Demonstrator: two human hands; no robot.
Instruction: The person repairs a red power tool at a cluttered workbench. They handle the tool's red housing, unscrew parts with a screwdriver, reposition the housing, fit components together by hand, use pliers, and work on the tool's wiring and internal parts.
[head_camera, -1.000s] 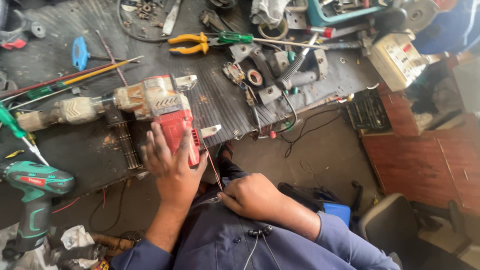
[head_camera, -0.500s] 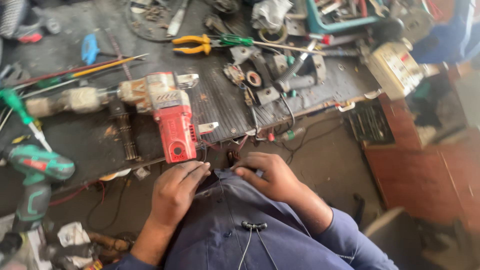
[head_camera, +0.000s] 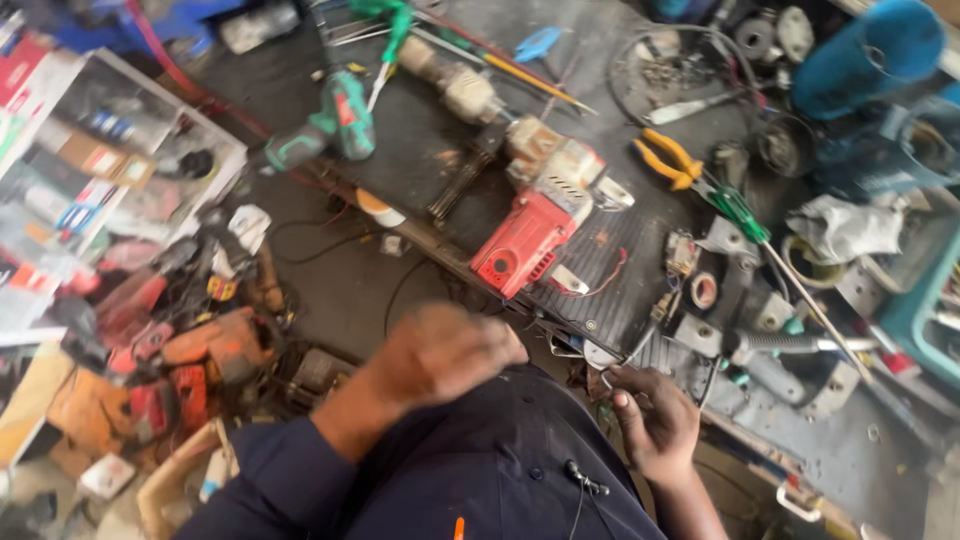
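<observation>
The single head-worn camera looks steeply down from close above, tilted, over the person's lap onto the cluttered desk (head_camera: 620, 290).

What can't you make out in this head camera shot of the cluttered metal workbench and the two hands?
- Left hand: motion blur smears the fingers, so its grip is unreadable.
- Right hand: something thin and wire-like sits at the fingertips; too small to identify.
- Red and grey power drill body: its front end is blurred among other tools.
- Teal cylinder: cut off by the top right edge.
- Shelf of small boxes: blurred, contents unclear.
</observation>
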